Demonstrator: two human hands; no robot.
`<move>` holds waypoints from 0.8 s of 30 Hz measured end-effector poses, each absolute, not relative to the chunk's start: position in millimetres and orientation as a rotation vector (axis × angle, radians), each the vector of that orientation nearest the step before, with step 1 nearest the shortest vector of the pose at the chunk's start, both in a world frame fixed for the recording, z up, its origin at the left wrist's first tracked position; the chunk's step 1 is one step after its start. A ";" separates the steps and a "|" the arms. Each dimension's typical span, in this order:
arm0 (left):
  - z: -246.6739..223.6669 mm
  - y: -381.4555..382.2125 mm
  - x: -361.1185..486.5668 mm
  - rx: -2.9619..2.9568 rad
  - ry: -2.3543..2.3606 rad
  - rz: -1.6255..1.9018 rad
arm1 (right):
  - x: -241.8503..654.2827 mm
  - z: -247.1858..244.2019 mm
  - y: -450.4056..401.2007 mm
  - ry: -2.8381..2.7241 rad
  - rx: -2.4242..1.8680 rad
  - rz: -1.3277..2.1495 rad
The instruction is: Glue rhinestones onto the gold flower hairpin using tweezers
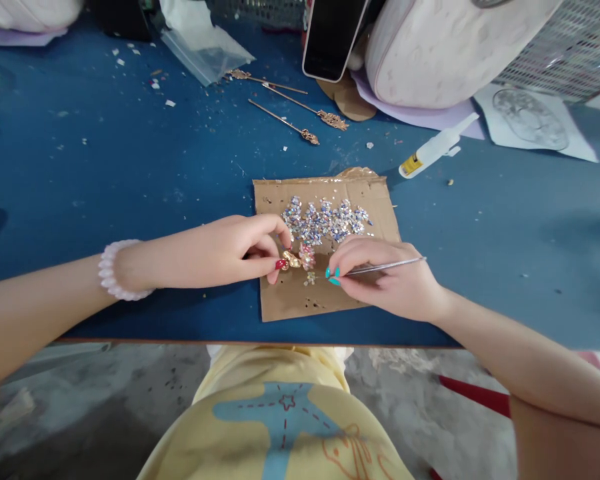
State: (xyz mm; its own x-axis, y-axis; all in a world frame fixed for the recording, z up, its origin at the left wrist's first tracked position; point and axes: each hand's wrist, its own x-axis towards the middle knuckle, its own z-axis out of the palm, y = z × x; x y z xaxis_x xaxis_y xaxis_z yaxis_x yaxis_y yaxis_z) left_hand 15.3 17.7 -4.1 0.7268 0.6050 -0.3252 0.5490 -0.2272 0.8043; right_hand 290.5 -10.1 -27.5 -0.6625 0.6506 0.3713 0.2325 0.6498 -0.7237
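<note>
My left hand [235, 250] pinches a small gold ornament [293, 259] between thumb and fingertips above the cardboard sheet [280, 303]. Beside the ornament, and seemingly joined to it, is a pink cluster of stones [307, 256]. My right hand [380, 273] grips a thin metal pick [387, 266], pen-like, its tip pointing left towards a few pale stones [309, 278]. Whether the tip touches them I cannot tell. Just beyond both hands, a heap of glittering silver-blue rhinestones [325, 220] is spread over the cardboard.
Several gold hair sticks [300, 127] lie farther back on the blue table [130, 160]. At the right is a white glue bottle [437, 147]. A phone [333, 40], a pale bag [445, 53], a plastic bag [205, 50] and a printed sheet [535, 120] line the back.
</note>
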 end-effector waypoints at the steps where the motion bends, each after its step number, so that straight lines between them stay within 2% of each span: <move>1: -3.4 17.0 15.6 1.913 0.888 0.064 | 289.4 -25.8 -9.0 -2.218 -0.708 0.906; 6: 1.6 15.6 14.2 1.957 0.883 0.003 | 277.2 -20.3 2.4 -2.119 -0.714 1.143; 13: 4.0 12.6 3.8 2.090 0.944 -0.086 | 257.2 -25.7 18.5 -1.884 -0.728 1.657; 24: 4.3 7.0 1.3 2.097 1.028 -0.113 | 250.8 -28.7 12.6 -1.946 -0.771 1.540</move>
